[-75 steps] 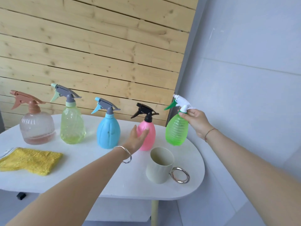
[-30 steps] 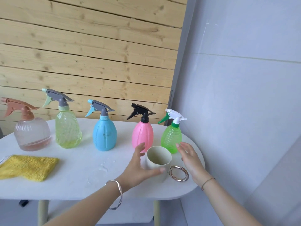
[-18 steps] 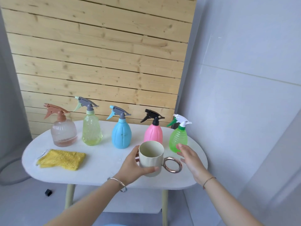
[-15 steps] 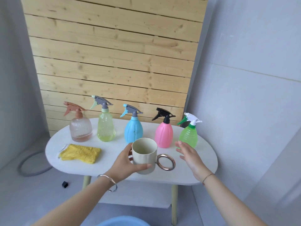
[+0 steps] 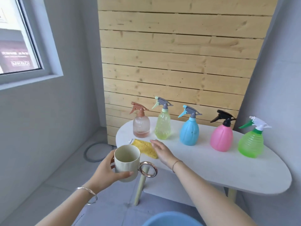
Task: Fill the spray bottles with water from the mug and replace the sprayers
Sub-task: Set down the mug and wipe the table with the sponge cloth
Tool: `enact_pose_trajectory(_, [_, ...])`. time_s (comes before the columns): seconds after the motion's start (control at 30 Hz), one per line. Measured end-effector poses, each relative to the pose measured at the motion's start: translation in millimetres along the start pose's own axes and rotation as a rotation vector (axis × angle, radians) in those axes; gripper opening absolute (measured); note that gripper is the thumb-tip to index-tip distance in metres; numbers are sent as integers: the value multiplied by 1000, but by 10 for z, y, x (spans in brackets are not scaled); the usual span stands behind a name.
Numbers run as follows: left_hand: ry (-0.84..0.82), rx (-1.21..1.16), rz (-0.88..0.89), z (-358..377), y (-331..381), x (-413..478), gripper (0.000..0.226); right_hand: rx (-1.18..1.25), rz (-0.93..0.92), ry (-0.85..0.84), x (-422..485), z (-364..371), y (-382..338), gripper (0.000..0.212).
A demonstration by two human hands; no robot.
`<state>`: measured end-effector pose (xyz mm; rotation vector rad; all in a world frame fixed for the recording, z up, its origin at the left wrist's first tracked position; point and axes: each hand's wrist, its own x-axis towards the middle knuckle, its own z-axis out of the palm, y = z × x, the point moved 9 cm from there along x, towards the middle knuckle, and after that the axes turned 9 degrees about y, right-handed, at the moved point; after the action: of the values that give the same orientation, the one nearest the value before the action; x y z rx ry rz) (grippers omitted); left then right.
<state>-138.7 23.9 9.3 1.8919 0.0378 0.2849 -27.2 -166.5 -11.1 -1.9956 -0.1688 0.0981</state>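
Head view: wooden slat panel (image 5: 179,62) backs the white oval table (image 5: 211,163). Five spray bottles stand upright in a row along the table's far side, each with its sprayer fitted: clear bottle (image 5: 141,126), yellow-green bottle (image 5: 162,126), blue bottle (image 5: 189,132), pink bottle (image 5: 221,139), green bottle (image 5: 250,144). Blue basin (image 5: 172,221) shows at the bottom edge. Left hand (image 5: 107,173) grasps the cream mug (image 5: 127,162) around its body, off the table's near-left end; the ring handle (image 5: 148,169) points right. Right hand (image 5: 162,150) is released, fingers spread, above the yellow cloth (image 5: 145,147) on the table.
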Motion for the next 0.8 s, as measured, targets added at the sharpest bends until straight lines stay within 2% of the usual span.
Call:
enact_pose_trajectory(0.1, [18,10,10,-246,-134,36,87,-311,-29,0,213,229,178,41])
enact_pose_trajectory(0.23, [58,7,15,-432,-257,105,85,-608,-159,121,187,257,225,43])
enact_pose_trajectory(0.37, [69,-4,-4,-504,-393,175,88,-674,-282,136,122,304,113,44])
enact_pose_trajectory(0.57, [102,-16,-20,-567,-501,244,84,-710,-361,124,436,483,-218,51])
enact_pose_trajectory(0.73, [137,-26,-8,-589,-522,288,76,-735,-398,-109,555,949,-203,46])
enact_pose_trajectory(0.8, [142,-35,-9,-538,-531,324,74,-779,-421,-111,527,971,-143,46])
